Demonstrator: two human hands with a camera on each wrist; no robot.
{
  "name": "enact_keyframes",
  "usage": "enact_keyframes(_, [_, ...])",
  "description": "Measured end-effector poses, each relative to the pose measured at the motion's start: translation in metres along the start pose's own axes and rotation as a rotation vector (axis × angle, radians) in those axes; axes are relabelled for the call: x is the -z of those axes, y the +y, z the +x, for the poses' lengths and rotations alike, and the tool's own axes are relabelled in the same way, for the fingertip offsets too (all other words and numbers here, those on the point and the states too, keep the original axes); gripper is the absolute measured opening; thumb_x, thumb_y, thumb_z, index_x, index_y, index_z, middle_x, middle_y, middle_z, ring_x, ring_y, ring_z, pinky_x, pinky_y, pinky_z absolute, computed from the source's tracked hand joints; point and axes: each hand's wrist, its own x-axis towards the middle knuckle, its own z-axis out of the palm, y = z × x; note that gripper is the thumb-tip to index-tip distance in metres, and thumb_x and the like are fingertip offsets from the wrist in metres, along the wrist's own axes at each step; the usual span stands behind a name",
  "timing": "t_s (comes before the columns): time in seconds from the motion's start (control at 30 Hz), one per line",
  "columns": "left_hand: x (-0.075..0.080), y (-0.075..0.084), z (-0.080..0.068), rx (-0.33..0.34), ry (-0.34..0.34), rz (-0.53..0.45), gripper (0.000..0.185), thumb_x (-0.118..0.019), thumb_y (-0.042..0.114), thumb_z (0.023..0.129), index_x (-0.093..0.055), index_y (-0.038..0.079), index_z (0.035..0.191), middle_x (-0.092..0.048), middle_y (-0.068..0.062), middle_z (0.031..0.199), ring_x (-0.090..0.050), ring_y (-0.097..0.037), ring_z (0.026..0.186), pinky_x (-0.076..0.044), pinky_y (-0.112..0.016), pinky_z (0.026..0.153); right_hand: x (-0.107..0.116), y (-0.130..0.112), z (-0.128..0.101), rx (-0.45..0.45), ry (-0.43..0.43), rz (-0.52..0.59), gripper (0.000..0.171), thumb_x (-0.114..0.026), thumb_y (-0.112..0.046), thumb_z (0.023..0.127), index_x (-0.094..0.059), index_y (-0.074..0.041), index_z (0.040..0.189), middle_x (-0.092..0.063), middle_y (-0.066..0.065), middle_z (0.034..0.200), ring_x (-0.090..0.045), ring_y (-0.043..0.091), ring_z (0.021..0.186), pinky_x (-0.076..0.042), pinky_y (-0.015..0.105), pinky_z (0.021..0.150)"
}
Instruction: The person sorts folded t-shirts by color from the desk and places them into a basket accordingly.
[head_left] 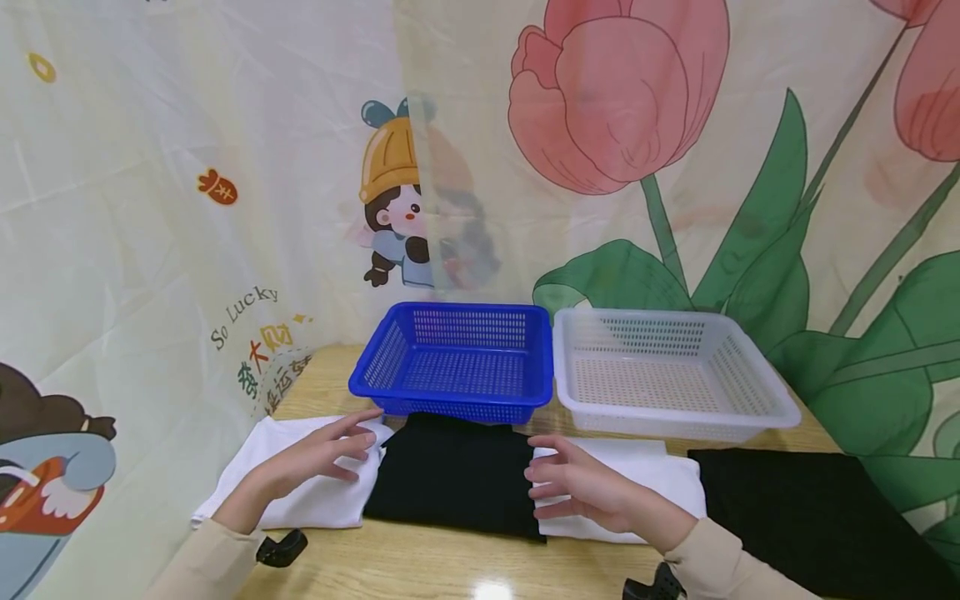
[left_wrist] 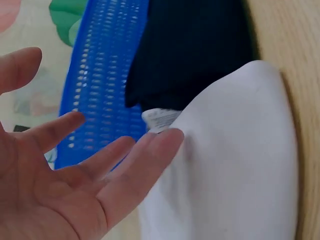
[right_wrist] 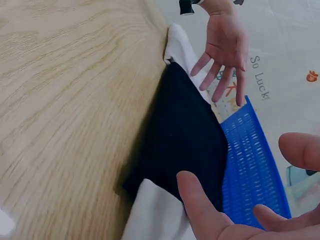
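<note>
My left hand hovers over a folded white cloth at the left, its fingers loosely spread and holding nothing. A small label pokes out beside that white cloth in the left wrist view. Between my hands lies a folded black cloth, in front of the blue basket. Above a second folded white cloth is my right hand, fingers relaxed and apart, nothing in them. A second black cloth lies at the far right. Whether any fingertip touches cloth, I cannot tell.
Next to the blue basket stands a white basket, both at the back of the wooden table. Nothing shows inside either one. Behind them hangs a printed curtain with tulips and cartoon figures.
</note>
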Motion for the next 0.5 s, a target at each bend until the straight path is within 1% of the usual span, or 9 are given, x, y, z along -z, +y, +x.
enact_keyframes(0.07, [-0.003, -0.003, 0.004, 0.014, -0.027, -0.026, 0.072, -0.054, 0.04, 0.111, -0.023, 0.011, 0.169, -0.035, -0.03, 0.162, -0.054, -0.041, 0.134, -0.06, -0.05, 0.097, -0.002, 0.004, 0.004, -0.011, -0.001, 0.003, 0.079, -0.068, -0.022, 0.102, -0.023, -0.001, 0.162, -0.042, 0.03, 0.151, -0.062, 0.043, 0.123, -0.06, 0.054, 0.095])
enact_keyframes(0.17, [-0.007, -0.006, 0.009, 0.032, -0.062, -0.058, 0.071, -0.052, 0.04, 0.112, -0.022, 0.012, 0.17, -0.033, -0.029, 0.164, -0.053, -0.041, 0.135, -0.059, -0.05, 0.099, -0.003, 0.007, 0.008, -0.032, 0.019, -0.018, 0.079, -0.069, -0.022, 0.101, -0.024, -0.001, 0.162, -0.041, 0.031, 0.154, -0.061, 0.044, 0.125, -0.06, 0.056, 0.094])
enact_keyframes(0.23, [-0.009, -0.006, 0.012, 0.04, -0.078, -0.059, 0.071, -0.053, 0.04, 0.112, -0.022, 0.013, 0.17, -0.03, -0.03, 0.166, -0.053, -0.043, 0.136, -0.059, -0.051, 0.1, -0.003, 0.008, 0.009, -0.047, 0.04, -0.047, 0.079, -0.069, -0.023, 0.101, -0.025, -0.001, 0.162, -0.042, 0.031, 0.155, -0.06, 0.046, 0.126, -0.06, 0.057, 0.094])
enact_keyframes(0.33, [-0.012, -0.005, 0.015, 0.058, -0.081, -0.045, 0.072, -0.055, 0.04, 0.111, -0.024, 0.013, 0.17, -0.027, -0.029, 0.169, -0.053, -0.044, 0.137, -0.059, -0.051, 0.1, -0.003, 0.005, 0.011, -0.064, 0.063, -0.085, 0.078, -0.069, -0.023, 0.101, -0.026, -0.002, 0.162, -0.045, 0.031, 0.154, -0.059, 0.049, 0.128, -0.059, 0.059, 0.094])
enact_keyframes(0.4, [-0.013, -0.003, 0.017, 0.073, -0.077, -0.029, 0.074, -0.057, 0.04, 0.11, -0.024, 0.012, 0.169, -0.03, -0.029, 0.168, -0.054, -0.043, 0.136, -0.059, -0.052, 0.099, -0.003, 0.003, 0.011, -0.074, 0.072, -0.104, 0.078, -0.069, -0.024, 0.101, -0.026, -0.002, 0.162, -0.048, 0.031, 0.153, -0.058, 0.052, 0.129, -0.059, 0.059, 0.094])
enact_keyframes(0.5, [-0.014, -0.001, 0.02, 0.096, -0.072, -0.003, 0.076, -0.062, 0.04, 0.108, -0.025, 0.013, 0.169, -0.037, -0.03, 0.163, -0.057, -0.041, 0.133, -0.059, -0.052, 0.098, -0.004, 0.0, 0.014, -0.09, 0.082, -0.128, 0.079, -0.07, -0.025, 0.101, -0.027, -0.003, 0.163, -0.05, 0.031, 0.152, -0.058, 0.053, 0.128, -0.06, 0.059, 0.091])
